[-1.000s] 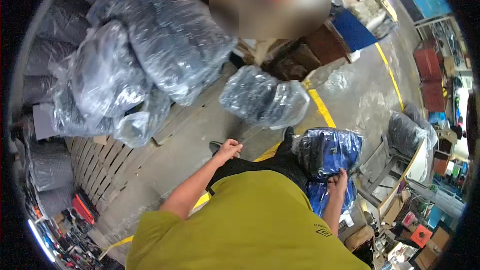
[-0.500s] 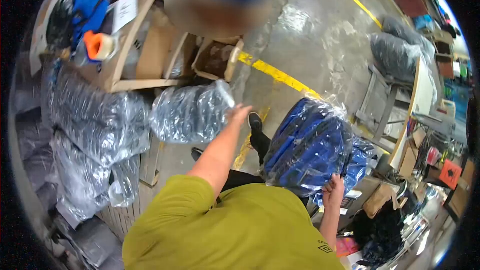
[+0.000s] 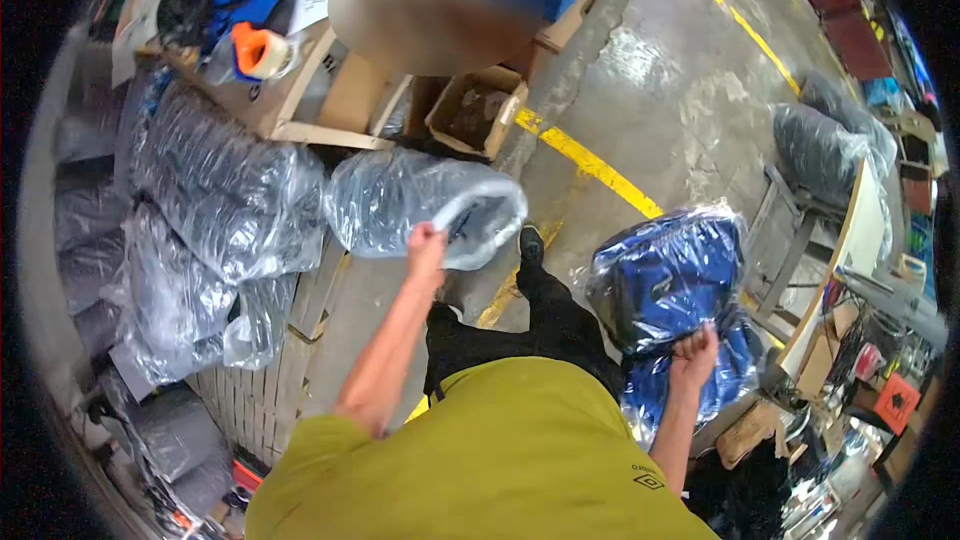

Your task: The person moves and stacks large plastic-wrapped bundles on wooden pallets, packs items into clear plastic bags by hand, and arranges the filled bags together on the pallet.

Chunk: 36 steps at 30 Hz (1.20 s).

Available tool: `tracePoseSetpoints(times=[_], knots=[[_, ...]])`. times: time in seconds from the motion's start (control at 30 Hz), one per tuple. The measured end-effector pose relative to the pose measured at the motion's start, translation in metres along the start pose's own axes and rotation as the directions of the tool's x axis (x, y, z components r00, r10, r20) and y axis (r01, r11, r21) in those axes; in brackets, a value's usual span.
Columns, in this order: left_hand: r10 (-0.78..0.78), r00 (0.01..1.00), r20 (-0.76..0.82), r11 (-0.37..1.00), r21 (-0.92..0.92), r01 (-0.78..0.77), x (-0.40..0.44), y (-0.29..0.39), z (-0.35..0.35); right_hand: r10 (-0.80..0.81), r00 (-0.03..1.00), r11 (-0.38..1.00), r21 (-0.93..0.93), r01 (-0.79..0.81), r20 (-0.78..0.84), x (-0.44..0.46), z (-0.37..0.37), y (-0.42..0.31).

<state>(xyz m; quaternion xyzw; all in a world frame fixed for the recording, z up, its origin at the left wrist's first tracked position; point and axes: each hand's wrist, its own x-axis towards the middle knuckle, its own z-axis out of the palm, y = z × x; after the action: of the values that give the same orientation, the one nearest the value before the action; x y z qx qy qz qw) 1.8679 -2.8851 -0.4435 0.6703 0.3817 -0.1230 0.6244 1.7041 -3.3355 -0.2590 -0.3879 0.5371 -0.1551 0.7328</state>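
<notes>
L hand (image 3: 427,245) pinches grey wrapped bundle (image 3: 385,202) at its rim, prob. for easy purchase; R hand (image 3: 692,350) clutches blue wrapped packs (image 3: 668,285), prob. bearing their wt.

Clear plastic bag (image 3: 385,202) on its side, mouth gaping. Blue bundles (image 3: 668,275) in glossy clear wrap, touching, apart from the bag.
</notes>
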Motion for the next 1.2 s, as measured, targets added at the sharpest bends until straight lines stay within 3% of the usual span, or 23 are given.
tracePoseSetpoints(times=[0.07, 0.13, 0.17, 0.23, 0.33, 0.37, 0.4, 0.43, 0.47, 0.5, 0.53, 0.63, 0.73, 0.77, 0.83, 0.93, 0.97, 1.03, 1.07, 1.1, 1.13, 1.17, 1.2], knots=[[0.079, 0.993, -0.086, 0.977, -0.193, -0.094, -0.031, 0.061, -0.058, -0.04, 0.992, 0.997, 0.07, 0.032, 0.117, -0.013, 0.03, -0.015], [0.107, 0.977, -0.182, 0.954, -0.257, -0.153, -0.067, 0.113, -0.128, -0.119, 0.927, 0.987, 0.147, 0.07, 0.356, -0.032, 0.058, -0.024], [0.124, 0.965, -0.232, 0.903, -0.377, -0.207, -0.074, 0.116, -0.165, -0.157, 0.889, 0.983, 0.154, 0.099, 0.431, -0.044, 0.073, -0.024], [0.183, 0.929, -0.321, 0.878, -0.372, -0.301, -0.067, 0.079, -0.237, -0.205, 0.796, 0.976, 0.182, 0.121, 0.569, -0.069, 0.1, -0.017], [0.113, 0.943, -0.314, 0.954, -0.232, -0.191, -0.063, 0.035, -0.279, -0.248, 0.683, 0.963, 0.095, 0.254, 0.687, -0.108, 0.133, 0.017], [0.086, 0.949, -0.304, 0.979, -0.152, -0.137, -0.05, 0.003, -0.29, -0.287, 0.714, 0.935, 0.023, 0.355, 0.638, -0.114, 0.134, 0.04], [-0.019, 0.976, -0.217, 0.995, -0.099, -0.003, -0.02, -0.047, -0.297, -0.176, 0.879, 0.966, -0.094, 0.241, 0.443, -0.096, 0.112, 0.07], [-0.123, 0.984, -0.127, 0.992, -0.022, 0.121, 0.009, -0.095, -0.303, -0.056, 0.796, 0.996, -0.026, 0.089, 0.603, -0.083, 0.107, 0.106], [-0.302, 0.953, 0.033, 0.952, 0.055, 0.3, 0.042, -0.137, -0.307, -0.137, 0.665, 0.794, -0.32, 0.517, 0.735, -0.07, 0.096, 0.15], [-0.289, 0.957, -0.003, 0.957, -0.015, 0.289, 0.055, -0.162, -0.303, -0.016, 0.61, 0.479, -0.53, 0.7, 0.792, -0.058, 0.089, 0.198], [-0.273, 0.961, -0.037, 0.959, -0.088, 0.269, 0.068, -0.179, -0.282, 0.106, 0.543, 0.079, -0.551, 0.831, 0.833, -0.046, 0.082, 0.245], [-0.168, 0.977, -0.13, 0.958, -0.257, 0.13, 0.061, -0.171, -0.226, 0.339, 0.438, 0.38, -0.547, 0.746, 0.833, -0.063, 0.083, 0.378], [-0.036, 0.986, -0.165, 0.978, -0.21, 0.0, 0.013, -0.132, -0.233, 0.691, 0.396, 0.36, -0.763, 0.537, 0.605, -0.1, 0.101, 0.45], [-0.072, 0.975, -0.212, 0.983, -0.181, 0.034, -0.001, -0.151, -0.245, 0.712, 0.419, 0.307, -0.787, 0.535, 0.563, -0.12, 0.121, 0.461], [-0.213, 0.953, -0.214, 0.934, -0.332, 0.134, -0.019, -0.213, -0.28, 0.708, 0.451, 0.279, -0.802, 0.529, 0.544, -0.158, 0.17, 0.46], [-0.247, 0.959, -0.136, 0.95, -0.229, 0.212, -0.067, -0.212, -0.332, 0.74, 0.516, 0.234, -0.884, 0.404, 0.432, -0.162, 0.2, 0.474], [-0.224, 0.97, -0.094, 0.968, -0.137, 0.211, -0.069, -0.231, -0.347, 0.806, 0.404, 0.306, -0.889, 0.34, 0.432, -0.146, 0.194, 0.495], [-0.156, 0.981, -0.119, 0.982, 0.088, 0.167, -0.078, -0.219, -0.35, 0.798, 0.335, 0.386, -0.852, 0.355, 0.501, -0.14, 0.189, 0.52], [-0.115, 0.982, -0.149, 0.988, 0.088, 0.129, -0.07, -0.224, -0.352, 0.785, 0.302, 0.433, -0.828, 0.357, 0.541, -0.134, 0.188, 0.533], [-0.077, 0.982, -0.173, 0.991, 0.092, 0.094, -0.06, -0.233, -0.353, 0.767, 0.187, 0.403, -0.688, 0.604, 0.613, -0.108, 0.175, 0.572], [-0.036, 0.98, -0.196, 0.994, 0.096, 0.056, -0.051, -0.249, -0.353, 0.65, 0.201, 0.336, -0.514, 0.789, 0.733, -0.108, 0.173, 0.573], [0.009, 0.955, -0.295, 0.985, 0.165, 0.042, -0.041, -0.27, -0.36, 0.52, 0.167, 0.219, -0.319, 0.922, 0.838, -0.114, 0.176, 0.571], [0.054, 0.919, -0.39, 0.971, 0.234, 0.043, -0.031, -0.29, -0.368, 0.483, 0.168, 0.212, -0.301, 0.93, 0.859, -0.118, 0.187, 0.554]])
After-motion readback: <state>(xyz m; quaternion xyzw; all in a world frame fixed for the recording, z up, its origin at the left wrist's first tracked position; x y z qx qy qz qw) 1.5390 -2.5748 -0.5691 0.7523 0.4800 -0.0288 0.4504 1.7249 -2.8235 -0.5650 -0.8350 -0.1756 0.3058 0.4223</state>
